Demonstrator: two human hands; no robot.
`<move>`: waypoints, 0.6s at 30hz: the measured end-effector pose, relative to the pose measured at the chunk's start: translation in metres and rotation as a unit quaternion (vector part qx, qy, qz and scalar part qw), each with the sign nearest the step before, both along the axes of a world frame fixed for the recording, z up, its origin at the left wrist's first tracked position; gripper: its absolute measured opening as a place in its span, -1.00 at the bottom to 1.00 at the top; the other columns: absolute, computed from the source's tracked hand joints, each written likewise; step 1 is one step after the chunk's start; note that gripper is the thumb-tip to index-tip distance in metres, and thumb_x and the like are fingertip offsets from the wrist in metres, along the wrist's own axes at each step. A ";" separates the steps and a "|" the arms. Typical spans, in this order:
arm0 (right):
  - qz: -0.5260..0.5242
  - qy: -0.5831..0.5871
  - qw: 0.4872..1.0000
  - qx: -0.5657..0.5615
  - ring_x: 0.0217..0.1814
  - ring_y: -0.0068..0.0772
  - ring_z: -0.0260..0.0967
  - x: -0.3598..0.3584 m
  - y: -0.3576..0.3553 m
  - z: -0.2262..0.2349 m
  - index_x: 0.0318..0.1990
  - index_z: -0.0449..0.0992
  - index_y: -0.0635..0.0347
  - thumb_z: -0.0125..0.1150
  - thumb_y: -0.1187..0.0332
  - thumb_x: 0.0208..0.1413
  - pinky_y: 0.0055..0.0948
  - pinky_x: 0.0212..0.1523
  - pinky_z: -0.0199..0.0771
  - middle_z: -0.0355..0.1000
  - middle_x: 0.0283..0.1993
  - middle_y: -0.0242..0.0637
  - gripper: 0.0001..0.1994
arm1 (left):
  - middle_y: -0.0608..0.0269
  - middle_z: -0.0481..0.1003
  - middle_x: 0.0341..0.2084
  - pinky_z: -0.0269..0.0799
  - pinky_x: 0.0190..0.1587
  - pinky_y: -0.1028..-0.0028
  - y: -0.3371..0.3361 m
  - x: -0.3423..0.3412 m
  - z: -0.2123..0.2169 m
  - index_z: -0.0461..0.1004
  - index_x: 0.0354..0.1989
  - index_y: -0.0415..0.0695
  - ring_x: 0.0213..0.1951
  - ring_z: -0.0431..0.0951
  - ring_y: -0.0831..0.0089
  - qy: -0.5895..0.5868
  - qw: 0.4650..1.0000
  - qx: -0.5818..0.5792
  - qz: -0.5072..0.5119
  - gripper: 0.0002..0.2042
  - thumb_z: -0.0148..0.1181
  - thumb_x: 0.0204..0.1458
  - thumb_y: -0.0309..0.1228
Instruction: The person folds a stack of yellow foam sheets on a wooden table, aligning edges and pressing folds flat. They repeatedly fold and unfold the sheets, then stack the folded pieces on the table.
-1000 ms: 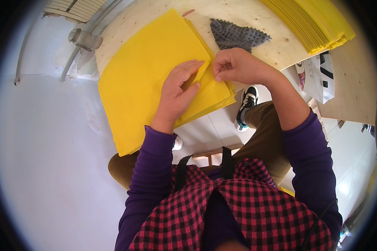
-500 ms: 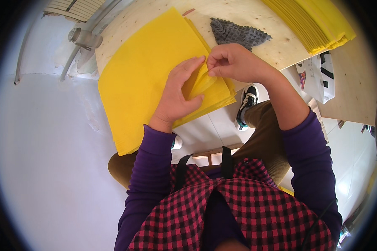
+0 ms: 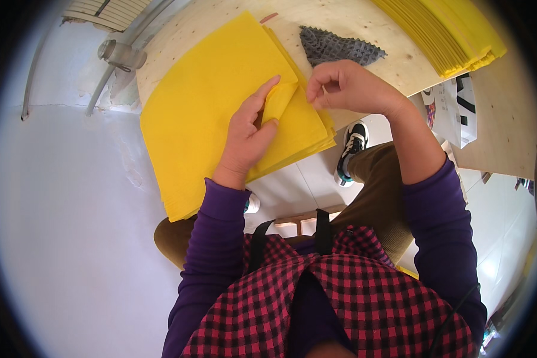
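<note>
A stack of thin yellow fabric sheets (image 3: 203,107) lies at a slant over the near edge of the wooden table. My left hand (image 3: 246,134) rests on the stack, with a raised, folded-over flap of the top sheet (image 3: 280,100) between its thumb and fingers. Just right of that flap, over the stack's right edge, is my right hand (image 3: 352,89). Its thumb and fingertips are brought together in a pinch, apart from the flap. Whatever may be between those fingertips is too small to make out.
A dark grey, bumpy-textured cloth (image 3: 340,48) lies on the wooden table (image 3: 394,65) beyond my right hand. A thick pile of folded yellow fabric (image 3: 441,36) sits at the far right. Below it hangs a white printed bag (image 3: 453,113). A pipe runs along the wall at left.
My right hand has moved slightly right, away from the sheet's edge. My left hand has shifted a little left and closed on the flap, which is now folded back.
</note>
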State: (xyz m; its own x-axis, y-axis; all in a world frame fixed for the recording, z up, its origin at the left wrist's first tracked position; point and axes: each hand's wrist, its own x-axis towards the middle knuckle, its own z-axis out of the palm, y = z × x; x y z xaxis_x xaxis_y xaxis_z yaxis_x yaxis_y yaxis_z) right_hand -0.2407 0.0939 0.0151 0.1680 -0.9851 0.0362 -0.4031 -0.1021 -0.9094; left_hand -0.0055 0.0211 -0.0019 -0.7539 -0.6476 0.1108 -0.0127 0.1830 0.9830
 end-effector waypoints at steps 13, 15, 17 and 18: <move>0.032 0.002 0.998 0.058 -0.39 -0.57 0.24 0.012 0.000 -0.014 -0.39 0.53 0.23 0.36 0.49 -0.13 -0.52 -0.34 0.28 0.35 -0.45 -0.45 -0.87 | 0.16 0.41 -0.02 0.25 0.09 0.56 -0.001 0.000 0.003 0.26 0.26 -0.22 0.00 0.39 0.48 0.005 1.000 0.002 -0.006 -0.40 -0.06 -0.09 -0.66; 0.006 0.018 1.000 0.022 -0.38 -0.57 0.25 0.010 -0.001 -0.016 -0.37 0.54 0.23 0.34 0.48 -0.10 -0.51 -0.33 0.30 0.35 -0.45 -0.44 -0.88 | 0.17 0.41 -0.03 0.25 0.09 0.56 -0.001 0.000 0.003 0.26 0.26 -0.21 0.00 0.39 0.49 0.001 1.000 0.002 -0.007 -0.40 -0.07 -0.09 -0.66; -0.043 0.051 0.997 -0.037 -0.36 -0.57 0.29 0.004 -0.002 -0.017 -0.33 0.55 0.23 0.32 0.48 -0.08 -0.51 -0.31 0.32 0.35 -0.44 -0.44 -0.87 | 0.18 0.41 -0.03 0.25 0.08 0.56 -0.001 -0.001 0.004 0.26 0.26 -0.21 0.00 0.39 0.49 -0.001 1.000 -0.004 -0.005 -0.40 -0.07 -0.08 -0.66; -0.097 0.023 0.994 -0.036 -0.34 -0.57 0.31 -0.001 -0.004 -0.019 -0.31 0.55 0.23 0.32 0.47 -0.07 -0.51 -0.29 0.34 0.37 -0.42 -0.43 -0.86 | 0.18 0.41 -0.02 0.25 0.08 0.56 -0.001 -0.001 0.004 0.26 0.26 -0.21 -0.01 0.39 0.50 -0.001 1.000 -0.006 -0.005 -0.41 -0.07 -0.08 -0.66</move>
State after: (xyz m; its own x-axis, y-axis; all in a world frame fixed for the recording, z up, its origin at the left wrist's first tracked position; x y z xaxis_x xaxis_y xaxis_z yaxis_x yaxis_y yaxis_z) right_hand -0.2414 0.0896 -0.0035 -0.0226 -0.9942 0.1050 -0.4622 -0.0827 -0.8829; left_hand -0.0066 0.0202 0.0020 -0.7604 -0.6387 0.1175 -0.0130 0.1958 0.9806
